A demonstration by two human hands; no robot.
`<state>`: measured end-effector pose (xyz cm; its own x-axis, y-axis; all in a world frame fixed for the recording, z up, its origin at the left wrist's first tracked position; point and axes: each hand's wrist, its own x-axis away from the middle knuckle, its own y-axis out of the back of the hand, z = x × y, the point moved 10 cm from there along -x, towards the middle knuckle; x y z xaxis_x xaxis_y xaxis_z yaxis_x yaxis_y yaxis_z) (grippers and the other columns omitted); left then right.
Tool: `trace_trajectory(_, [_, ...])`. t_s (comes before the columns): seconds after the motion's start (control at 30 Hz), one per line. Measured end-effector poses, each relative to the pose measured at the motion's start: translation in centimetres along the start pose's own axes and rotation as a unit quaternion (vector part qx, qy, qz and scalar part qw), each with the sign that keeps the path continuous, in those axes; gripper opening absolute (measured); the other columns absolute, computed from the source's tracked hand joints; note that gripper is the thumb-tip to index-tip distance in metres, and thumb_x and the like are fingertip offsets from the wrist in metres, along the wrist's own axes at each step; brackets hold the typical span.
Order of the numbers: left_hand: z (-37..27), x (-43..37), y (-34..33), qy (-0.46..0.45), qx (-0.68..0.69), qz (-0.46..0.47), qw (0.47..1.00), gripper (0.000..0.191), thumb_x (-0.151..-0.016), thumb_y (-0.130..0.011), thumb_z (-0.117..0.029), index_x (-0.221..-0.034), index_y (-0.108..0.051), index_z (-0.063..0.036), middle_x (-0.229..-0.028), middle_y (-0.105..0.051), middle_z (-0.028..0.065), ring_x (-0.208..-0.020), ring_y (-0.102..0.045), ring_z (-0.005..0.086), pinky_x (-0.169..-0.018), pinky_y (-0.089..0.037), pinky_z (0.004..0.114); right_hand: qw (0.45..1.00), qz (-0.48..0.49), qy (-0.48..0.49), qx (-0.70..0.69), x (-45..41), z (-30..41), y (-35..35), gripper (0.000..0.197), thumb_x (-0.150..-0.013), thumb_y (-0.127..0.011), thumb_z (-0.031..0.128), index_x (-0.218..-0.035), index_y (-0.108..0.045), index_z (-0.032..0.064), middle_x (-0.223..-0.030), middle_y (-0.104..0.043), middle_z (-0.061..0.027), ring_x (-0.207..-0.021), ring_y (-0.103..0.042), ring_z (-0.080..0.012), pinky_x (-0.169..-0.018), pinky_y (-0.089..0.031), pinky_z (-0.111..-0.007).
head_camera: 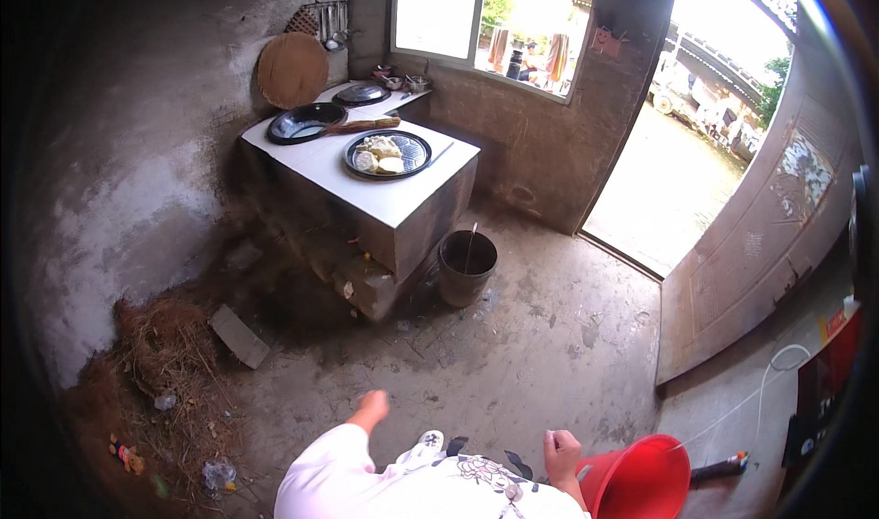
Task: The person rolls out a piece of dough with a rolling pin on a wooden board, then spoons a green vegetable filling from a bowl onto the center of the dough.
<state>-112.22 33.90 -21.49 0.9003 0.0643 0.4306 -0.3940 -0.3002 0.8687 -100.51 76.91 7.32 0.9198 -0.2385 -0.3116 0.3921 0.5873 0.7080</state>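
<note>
My left hand [373, 406] is in front of my body over the concrete floor, its fingers curled; no object shows in it. On the other side my right hand [562, 452] has its fingers folded in, close beside a red plastic bucket [635, 478]; I cannot tell whether it touches the bucket or grips anything small. Farther ahead is a white-topped masonry stove [384, 200]. It bears a round metal tray [417, 150] with pale dough-like pieces [380, 148], a wok [305, 122] with a straw brush [362, 125] lying at its edge, and a lidded pan [362, 94].
A dark bucket [467, 268] stands by the stove's corner. Straw [165, 347], a loose slab [239, 336] and plastic litter [218, 474] lie at left. The door [748, 244] stands open at right, near a white cable [762, 388]. Another person [530, 62] is outside the window.
</note>
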Motion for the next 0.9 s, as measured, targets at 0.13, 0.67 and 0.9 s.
trace_trajectory(0.13, [-22.8,-9.7,8.3,-0.279,0.135,-0.081,0.947,0.015,-0.07,-0.067,-0.02,-0.077,-0.061,-0.0071,-0.081,-0.063,0.0159,-0.081,-0.06,0.0363,-0.068,-0.047,0.045,0.999,-0.023,-0.041,0.017,-9.1,-5.1,-0.5,0.02,-0.078,-0.062,0.014,-0.066,-0.054,0.0008,-0.064,-0.054,-0.016,-0.058,-0.054,-0.0341,-0.053,-0.041,-0.041])
trace_trajectory(0.67, [-40.4,-35.1,20.0,-0.082,0.098,-0.047,0.991,0.028,-0.081,-0.056,-0.036,-0.08,-0.063,-0.0091,-0.084,-0.066,0.0141,-0.085,-0.062,0.0345,-0.075,-0.045,0.047,0.991,0.103,0.087,-0.017,-58.5,-20.6,-9.6,0.007,-0.08,-0.057,0.008,-0.086,-0.059,0.0049,-0.078,-0.056,-0.0151,-0.069,-0.056,-0.0352,-0.06,-0.045,-0.04])
trace_trajectory(0.9, [-43.4,-49.6,21.8,0.044,0.109,0.097,0.988,0.053,-0.084,-0.046,-0.056,-0.092,-0.067,-0.0081,-0.1,-0.064,0.014,-0.101,-0.058,0.0325,-0.086,-0.04,0.051,0.95,0.268,0.162,0.018,-79.0,-20.6,-21.8,0.022,-0.08,-0.059,0.013,-0.101,-0.061,0.0082,-0.091,-0.059,-0.0119,-0.076,-0.059,-0.0321,-0.067,-0.048,-0.038])
